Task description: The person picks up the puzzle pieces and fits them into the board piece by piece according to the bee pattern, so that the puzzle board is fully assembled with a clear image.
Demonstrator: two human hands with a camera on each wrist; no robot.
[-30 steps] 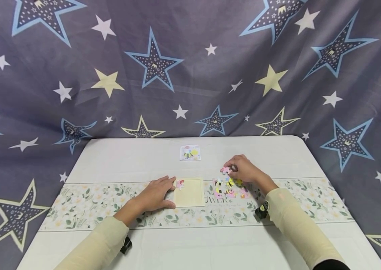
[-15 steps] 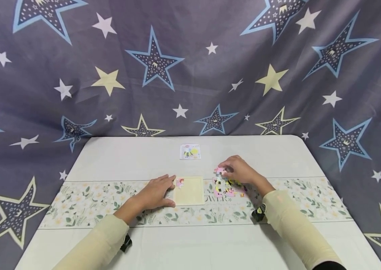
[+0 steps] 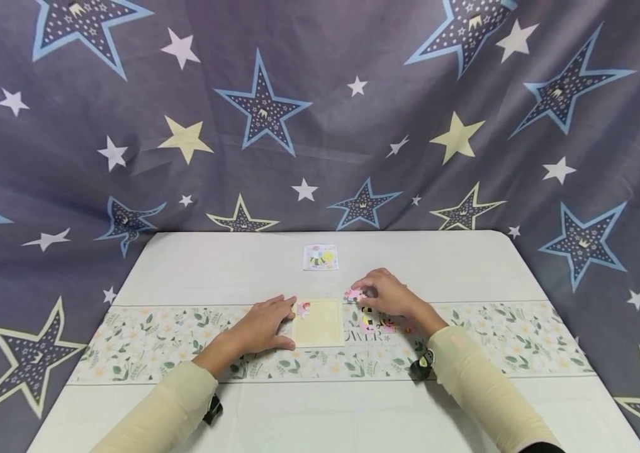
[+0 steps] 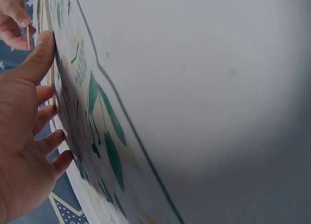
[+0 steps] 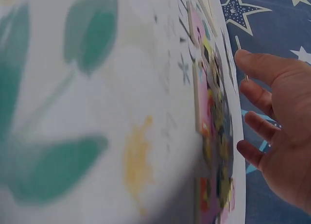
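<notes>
Centrally, head view: one shallow tray (image 3: 320, 330), pale, lying flat on the floral band (image 3: 155, 343) of a white table (image 3: 274, 409). Inside, at its far left corner: one pink corner piece (image 3: 303, 309). At its left edge: left hand (image 3: 265, 324), fingers extended and grasping nothing, thumb and fingertips against the rim. Right of the tray: right hand (image 3: 390, 294), pinching one pink held piece (image 3: 355, 295) just beyond the tray's far right corner. Under and near that hand: loose pieces (image 3: 386, 322), pink, yellow and black, partly hidden. Beyond the tray: one card (image 3: 321, 257) with a bee picture. Behind: a grey-purple backdrop (image 3: 320, 113) with stars.

Left wrist view: left hand, thumb along the rim, fingers spread and released; farther off, right hand with the held piece, edge-on.

Right wrist view: held piece edge-on between thumb and forefinger, other fingers loosely bent; loose pieces lying on the table below, some blurred.
</notes>
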